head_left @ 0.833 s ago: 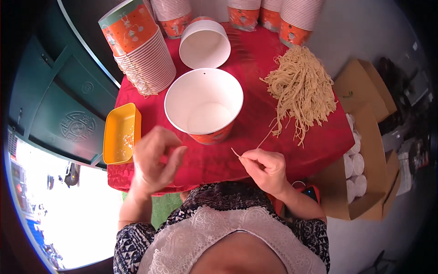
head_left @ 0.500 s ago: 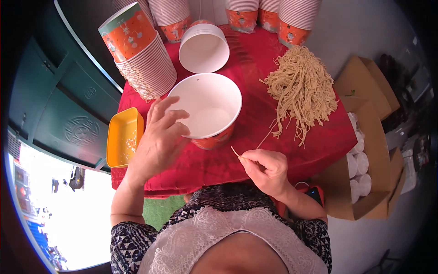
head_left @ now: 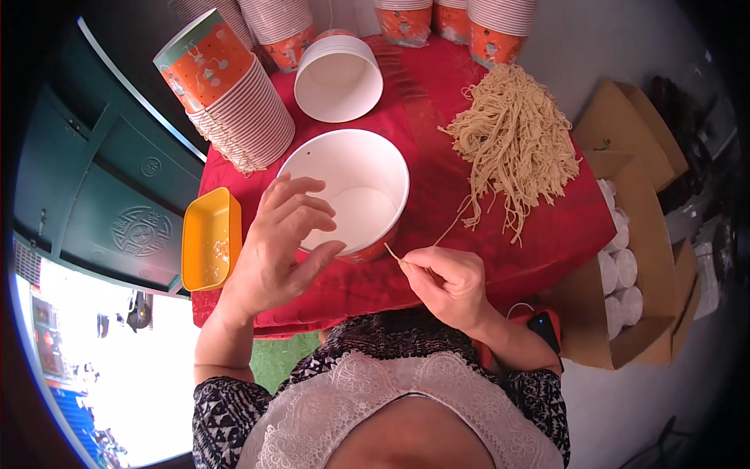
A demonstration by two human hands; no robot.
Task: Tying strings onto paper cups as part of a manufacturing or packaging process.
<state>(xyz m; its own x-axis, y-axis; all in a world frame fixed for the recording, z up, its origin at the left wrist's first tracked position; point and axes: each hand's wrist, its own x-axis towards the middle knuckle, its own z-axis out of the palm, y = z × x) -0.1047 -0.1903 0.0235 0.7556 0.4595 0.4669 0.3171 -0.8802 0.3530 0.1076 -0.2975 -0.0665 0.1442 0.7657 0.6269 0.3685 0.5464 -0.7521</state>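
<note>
A large paper bucket (head_left: 355, 176), white inside and orange outside, stands before me with its mouth toward me. A small dark hole shows near its rim at the upper left. My left hand (head_left: 283, 246) is beside the bucket's near left rim, its fingers curved and apart, holding nothing. To the right of the bucket my right hand (head_left: 447, 283) pinches a thin beige string (head_left: 447, 232) between thumb and forefinger. The string's short end points at the bucket, and its other part runs up toward a heap of beige strings (head_left: 516, 141) on the red tablecloth (head_left: 426, 187).
A yellow tray (head_left: 191, 246) with small white bits sits at the left table edge. Behind it leans a stack of paper buckets (head_left: 246, 117) with strings on its side. Another bucket (head_left: 338, 82) lies beyond. At right is a cardboard box (head_left: 652, 258) holding white rolls.
The thumb of my left hand has spread out from the fingers, toward the near rim. My right hand, still pinching the string, has come slightly left, nearer the bucket. The view has shifted a little.
</note>
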